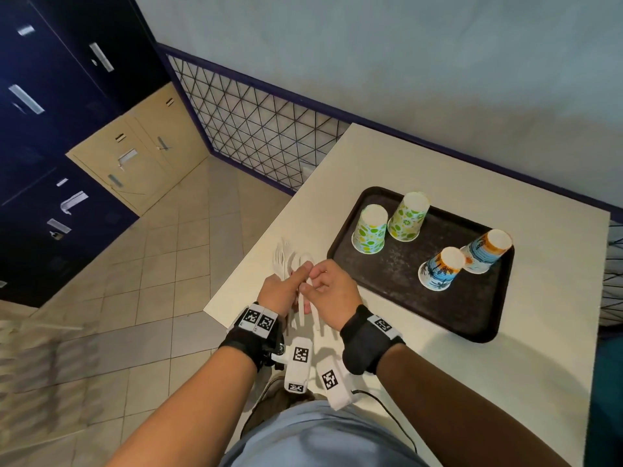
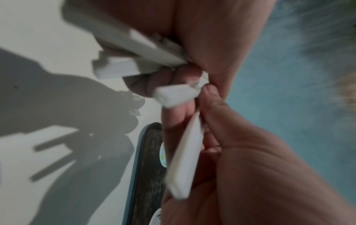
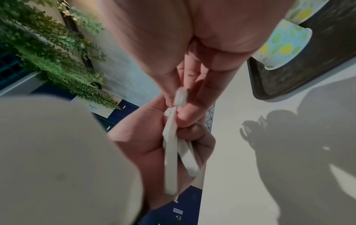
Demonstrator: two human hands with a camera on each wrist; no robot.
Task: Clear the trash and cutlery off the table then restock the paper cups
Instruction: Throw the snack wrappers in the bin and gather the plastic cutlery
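Several white plastic cutlery pieces (image 1: 285,255) are bunched in my left hand (image 1: 283,291), which grips their handles above the white table's (image 1: 539,332) left edge. My right hand (image 1: 325,281) is against it, its fingertips pinching the end of one handle (image 3: 180,97). The right wrist view shows the left hand's (image 3: 142,146) fingers curled round the bundle (image 3: 171,152). Close handles (image 2: 183,159) fill the left wrist view. To the right, a dark tray (image 1: 387,281) carries upside-down paper cups: two green-patterned (image 1: 369,230) (image 1: 408,217) and two blue-and-orange (image 1: 438,269) (image 1: 487,252).
Blue lockers (image 1: 50,112) and a beige cabinet (image 1: 141,153) stand to the left over a tiled floor (image 1: 151,281). A black wire mesh panel (image 1: 256,129) runs along the wall behind the table. Green foliage (image 3: 57,53) shows in the right wrist view.
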